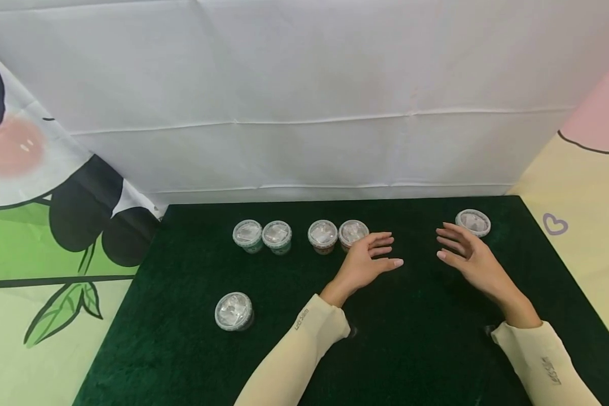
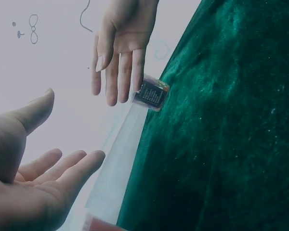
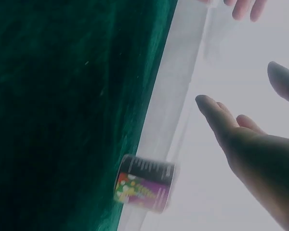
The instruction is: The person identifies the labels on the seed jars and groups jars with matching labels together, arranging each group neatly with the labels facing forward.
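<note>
My left hand hovers with relaxed, spread fingers in front of a small lidded tub, partly covering it in the head view. Nothing is in that hand. At the right, my right hand is also empty, fingers loosely extended toward the left. Just behind it stands another tub with a clear round lid. The right wrist view shows this tub's label, black and purple with a colourful print, apart from the fingers.
Left of my left hand stand a third tub and a close pair, one tub beside another. A single tub sits nearer on the left. A dark green cloth covers the table; a white sheet hangs behind.
</note>
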`<state>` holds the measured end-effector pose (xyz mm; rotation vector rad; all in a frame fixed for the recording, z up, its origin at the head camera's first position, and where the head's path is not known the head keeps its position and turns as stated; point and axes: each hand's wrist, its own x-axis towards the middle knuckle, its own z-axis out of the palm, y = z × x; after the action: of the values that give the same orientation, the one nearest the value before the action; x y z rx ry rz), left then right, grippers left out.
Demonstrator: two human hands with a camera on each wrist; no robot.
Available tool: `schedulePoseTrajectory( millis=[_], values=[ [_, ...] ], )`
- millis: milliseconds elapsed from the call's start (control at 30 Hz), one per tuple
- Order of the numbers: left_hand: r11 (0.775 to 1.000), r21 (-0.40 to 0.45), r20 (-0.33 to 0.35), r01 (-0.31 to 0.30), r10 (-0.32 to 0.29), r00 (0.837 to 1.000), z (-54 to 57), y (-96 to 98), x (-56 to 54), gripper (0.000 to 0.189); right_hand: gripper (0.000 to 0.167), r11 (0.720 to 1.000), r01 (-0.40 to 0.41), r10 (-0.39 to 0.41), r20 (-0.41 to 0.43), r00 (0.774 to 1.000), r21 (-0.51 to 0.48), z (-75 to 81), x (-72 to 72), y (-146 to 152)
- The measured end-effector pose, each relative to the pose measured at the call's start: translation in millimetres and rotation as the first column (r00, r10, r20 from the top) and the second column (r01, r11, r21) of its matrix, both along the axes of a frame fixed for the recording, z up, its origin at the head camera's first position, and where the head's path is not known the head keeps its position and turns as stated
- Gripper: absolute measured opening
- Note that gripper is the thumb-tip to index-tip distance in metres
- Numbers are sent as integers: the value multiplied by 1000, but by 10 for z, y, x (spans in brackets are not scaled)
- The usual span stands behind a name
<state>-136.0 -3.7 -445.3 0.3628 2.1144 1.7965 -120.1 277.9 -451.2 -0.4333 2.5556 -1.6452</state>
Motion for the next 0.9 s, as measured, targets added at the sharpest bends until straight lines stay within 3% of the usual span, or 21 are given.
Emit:
schedulePoseTrajectory(
  millis=[533, 900],
  values=[
    [1000, -4, 43, -10, 10, 999, -72, 171, -39, 62, 60, 992, 46, -56, -86, 995, -120, -136, 169, 363],
    [999, -30, 43, -21, 22, 999, -123, 343, -97, 63, 62, 986, 160, -164, -74, 984, -45, -170, 241, 543]
  ],
)
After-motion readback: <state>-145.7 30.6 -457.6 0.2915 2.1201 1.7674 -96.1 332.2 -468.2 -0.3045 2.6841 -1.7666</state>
